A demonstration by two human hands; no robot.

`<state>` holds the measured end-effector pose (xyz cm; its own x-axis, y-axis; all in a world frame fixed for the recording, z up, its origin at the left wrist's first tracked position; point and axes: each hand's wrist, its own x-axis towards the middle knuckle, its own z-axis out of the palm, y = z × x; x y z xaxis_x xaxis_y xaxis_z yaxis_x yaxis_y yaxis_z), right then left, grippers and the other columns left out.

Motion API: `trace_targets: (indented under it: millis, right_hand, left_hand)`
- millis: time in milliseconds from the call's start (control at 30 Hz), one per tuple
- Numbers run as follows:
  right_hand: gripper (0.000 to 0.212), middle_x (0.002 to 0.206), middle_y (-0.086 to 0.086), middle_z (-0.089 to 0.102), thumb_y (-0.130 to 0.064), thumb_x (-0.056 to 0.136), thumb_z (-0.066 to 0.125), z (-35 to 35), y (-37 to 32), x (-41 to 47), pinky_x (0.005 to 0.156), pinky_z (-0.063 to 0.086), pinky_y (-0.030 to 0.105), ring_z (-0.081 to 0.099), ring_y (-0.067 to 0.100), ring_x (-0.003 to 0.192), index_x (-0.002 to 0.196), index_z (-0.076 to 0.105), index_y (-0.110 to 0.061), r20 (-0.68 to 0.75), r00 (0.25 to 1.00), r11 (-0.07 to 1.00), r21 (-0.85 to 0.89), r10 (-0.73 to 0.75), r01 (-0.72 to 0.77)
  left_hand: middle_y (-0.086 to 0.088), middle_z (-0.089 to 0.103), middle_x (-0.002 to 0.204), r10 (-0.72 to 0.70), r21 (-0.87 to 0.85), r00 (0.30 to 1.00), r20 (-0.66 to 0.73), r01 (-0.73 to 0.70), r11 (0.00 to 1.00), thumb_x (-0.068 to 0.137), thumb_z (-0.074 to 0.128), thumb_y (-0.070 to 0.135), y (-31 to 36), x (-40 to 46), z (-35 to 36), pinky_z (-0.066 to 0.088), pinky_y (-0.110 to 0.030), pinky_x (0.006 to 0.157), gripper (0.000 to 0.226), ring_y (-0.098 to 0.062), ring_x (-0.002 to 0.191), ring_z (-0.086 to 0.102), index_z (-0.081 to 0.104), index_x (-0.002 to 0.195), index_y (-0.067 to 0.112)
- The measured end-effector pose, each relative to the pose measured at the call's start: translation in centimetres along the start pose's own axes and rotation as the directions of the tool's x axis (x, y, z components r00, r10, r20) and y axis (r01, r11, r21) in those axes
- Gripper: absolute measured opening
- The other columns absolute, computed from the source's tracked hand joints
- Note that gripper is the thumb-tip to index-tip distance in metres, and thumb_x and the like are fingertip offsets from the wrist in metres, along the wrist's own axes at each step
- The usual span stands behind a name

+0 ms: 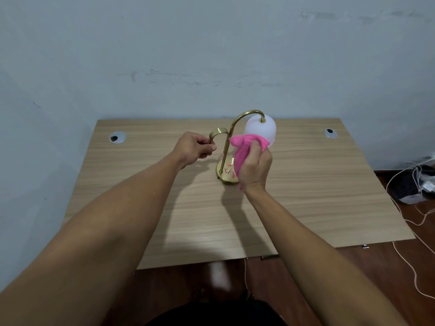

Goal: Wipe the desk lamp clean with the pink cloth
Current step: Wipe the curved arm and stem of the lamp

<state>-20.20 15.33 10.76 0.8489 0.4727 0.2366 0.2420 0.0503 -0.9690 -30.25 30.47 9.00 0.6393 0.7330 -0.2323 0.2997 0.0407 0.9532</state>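
The right hand (255, 165) clutched the bunched pink cloth (244, 147), pressed to the white shade (261, 128) just beyond its knuckles. The left hand (195, 149) pinched the desk lamp (227, 147) by its short brass hook. The upright stem arched rightward; cloth hid part of the round base.

Pink cloth (244, 149) hides part of lamp base (226, 175).

So I've got the desk lamp (226, 158) sitting mid-table (306, 196), toward the back near the wall (211, 55). Left hand (194, 149) is on the hook to the lamp's left, right hand (255, 168) presses the cloth (244, 144) against the shade (261, 129) on the right. Cables (414, 184) lie on the floor, right of the table.
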Motion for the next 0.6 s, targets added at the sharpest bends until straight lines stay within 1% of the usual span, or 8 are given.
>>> trace_targets:
  millis: [100,200,300,367,433,500,567,600]
  right_hand:
    - [0.032,0.119,0.001,0.069,-0.012,0.104,0.042,1.8,-1.0,0.2,0.113,0.043,0.041,0.061,0.026,0.12,0.116,0.071,-0.003,0.174,0.936,0.943,-0.087,-0.304,0.323]
    - [0.042,0.14,0.009,0.061,-0.019,0.105,0.042,3.6,-0.7,-0.1,0.122,0.033,0.048,0.044,0.021,0.139,0.137,0.063,-0.003,0.484,0.844,0.901,-0.222,-0.231,0.373]
    - [0.048,0.15,0.014,0.057,-0.019,0.1,0.047,3.5,0.4,-0.1,0.125,0.032,0.045,0.044,0.026,0.147,0.143,0.059,-0.003,0.535,0.828,0.894,-0.269,-0.17,0.358]
    - [0.045,0.14,0.01,0.066,-0.028,0.099,0.045,2.7,0.5,0.3,0.119,0.039,0.042,0.055,0.025,0.137,0.131,0.07,-0.007,0.539,0.824,0.914,-0.225,-0.173,0.339]
    - [0.039,0.112,0.003,0.078,-0.025,0.097,0.043,2.0,0.5,0.5,0.102,0.052,0.046,0.068,0.021,0.113,0.102,0.08,-0.012,0.561,0.822,0.956,-0.182,-0.092,0.231]
    - [0.041,0.087,0.006,0.081,-0.022,0.098,0.041,1.2,1.5,0.6,0.088,0.059,0.049,0.075,0.026,0.092,0.083,0.079,-0.015,0.493,0.864,0.983,-0.181,0.101,-0.012]
    - [0.044,0.084,0.019,0.079,-0.026,0.102,0.038,0.0,3.0,0.6,0.079,0.063,0.054,0.076,0.038,0.082,0.088,0.076,-0.007,0.364,0.87,0.942,-0.168,0.332,-0.289]
    - [0.046,0.087,0.021,0.078,-0.026,0.105,0.036,-0.6,3.8,0.6,0.076,0.063,0.051,0.076,0.037,0.08,0.094,0.074,-0.003,0.302,0.85,0.902,-0.161,0.432,-0.401]
  left_hand:
    - [-0.019,0.065,0.084,0.007,0.026,1.0,0.008,-0.007,1.0,0.086,0.075,0.001,0.1,0.1,0.0,0.053,-0.04,0.081,0.015,-0.023,0.077,0.062,0.073,0.097,-0.009]
    - [-0.026,0.068,0.087,0.016,0.057,1.0,0.013,-0.017,0.998,0.086,0.067,-0.009,-0.1,0.3,-0.2,0.055,-0.054,0.088,0.011,-0.026,0.078,0.062,0.071,0.095,-0.015]
    - [-0.023,0.068,0.089,0.004,0.07,1.0,0.002,-0.004,0.998,0.086,0.061,-0.014,-0.1,0.4,-0.2,0.055,-0.061,0.092,0.013,-0.029,0.083,0.063,0.072,0.093,-0.01]
    - [-0.021,0.069,0.09,0.019,0.073,1.0,0.002,-0.019,0.997,0.087,0.066,-0.011,-0.3,0.5,-0.3,0.057,-0.058,0.092,0.012,-0.028,0.084,0.065,0.073,0.095,-0.008]
    - [-0.02,0.068,0.09,0.039,0.074,0.999,0.007,-0.04,0.996,0.087,0.07,-0.007,-0.4,0.5,-0.3,0.06,-0.051,0.088,0.013,-0.025,0.082,0.063,0.073,0.099,-0.01]
    - [-0.02,0.067,0.089,0.043,0.043,0.999,0.019,-0.043,0.998,0.087,0.073,-0.001,-0.3,0.4,-0.2,0.06,-0.037,0.08,0.019,-0.023,0.079,0.063,0.071,0.102,-0.012]
    - [-0.017,0.067,0.085,0.036,0.035,0.999,0.023,-0.037,0.999,0.087,0.075,0.002,-0.2,0.3,-0.2,0.056,-0.034,0.077,0.017,-0.021,0.077,0.062,0.073,0.1,-0.008]
    - [-0.014,0.067,0.083,0.033,0.037,0.999,0.023,-0.034,0.999,0.087,0.075,0.003,-0.3,0.4,-0.2,0.056,-0.036,0.079,0.015,-0.021,0.078,0.063,0.073,0.099,-0.004]
